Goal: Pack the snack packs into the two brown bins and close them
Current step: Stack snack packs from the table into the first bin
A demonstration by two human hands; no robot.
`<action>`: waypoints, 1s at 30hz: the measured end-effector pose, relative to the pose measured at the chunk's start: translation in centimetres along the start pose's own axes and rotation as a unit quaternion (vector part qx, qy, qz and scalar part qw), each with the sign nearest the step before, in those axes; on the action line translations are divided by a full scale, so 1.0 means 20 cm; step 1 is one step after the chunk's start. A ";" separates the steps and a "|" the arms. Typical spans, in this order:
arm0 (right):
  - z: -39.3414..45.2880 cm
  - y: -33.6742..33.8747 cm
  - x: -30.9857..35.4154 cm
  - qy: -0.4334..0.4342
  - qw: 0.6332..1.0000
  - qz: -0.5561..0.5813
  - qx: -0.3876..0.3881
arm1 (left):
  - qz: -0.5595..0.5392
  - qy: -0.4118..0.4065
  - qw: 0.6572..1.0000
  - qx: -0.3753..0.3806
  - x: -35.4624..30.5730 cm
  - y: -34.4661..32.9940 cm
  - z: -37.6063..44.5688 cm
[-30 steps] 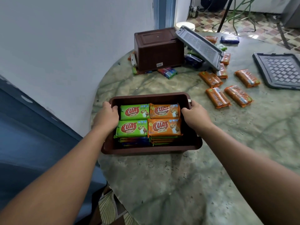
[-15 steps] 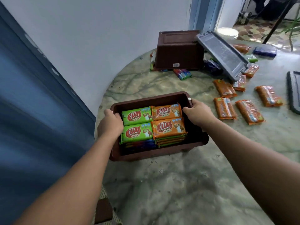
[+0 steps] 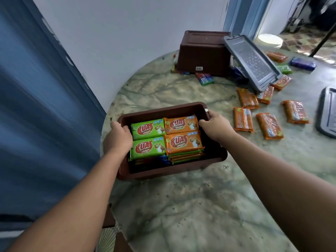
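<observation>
A brown bin (image 3: 160,110) sits near the table's left edge, filled with stacked green snack packs (image 3: 148,139) and orange snack packs (image 3: 182,132). My left hand (image 3: 117,138) grips its left rim and my right hand (image 3: 215,125) grips its right rim. A second brown bin (image 3: 201,51) lies upside down at the back with a grey lid (image 3: 253,63) leaning against it. Several orange packs (image 3: 269,125) lie loose on the table to the right, and a few more packs (image 3: 204,79) poke out around the overturned bin.
A second dark lid (image 3: 327,113) lies flat at the right edge of view. The round marbled table (image 3: 200,206) ends close to the bin's left side, next to a white wall and a blue panel (image 3: 36,106). A blue pack (image 3: 302,63) lies far back right.
The bin has tilted and shifted toward the table's left edge with both hands on its rims. My view has swung left, so the loose packs and lids now sit further right.
</observation>
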State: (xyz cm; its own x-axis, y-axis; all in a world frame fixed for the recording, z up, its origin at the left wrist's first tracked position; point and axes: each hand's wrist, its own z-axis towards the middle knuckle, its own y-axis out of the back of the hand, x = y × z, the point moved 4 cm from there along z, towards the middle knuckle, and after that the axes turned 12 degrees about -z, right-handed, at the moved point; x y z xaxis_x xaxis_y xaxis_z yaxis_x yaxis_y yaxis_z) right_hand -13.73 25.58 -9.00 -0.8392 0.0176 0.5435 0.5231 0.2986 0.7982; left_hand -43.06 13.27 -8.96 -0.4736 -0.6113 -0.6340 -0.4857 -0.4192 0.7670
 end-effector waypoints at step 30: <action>-0.14 0.21 -0.35 0.131 0.984 -0.037 0.114 | -0.004 0.129 0.985 -0.111 -0.01 -0.12 -0.92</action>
State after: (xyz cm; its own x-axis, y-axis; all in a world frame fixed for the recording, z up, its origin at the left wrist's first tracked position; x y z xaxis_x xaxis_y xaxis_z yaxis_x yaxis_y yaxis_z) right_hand -5.26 24.06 -8.78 -0.7906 -0.2503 0.5588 0.3908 0.4965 0.7751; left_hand -28.26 2.16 -8.85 -0.2541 -0.7452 -0.6165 -0.3019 -0.5444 0.7826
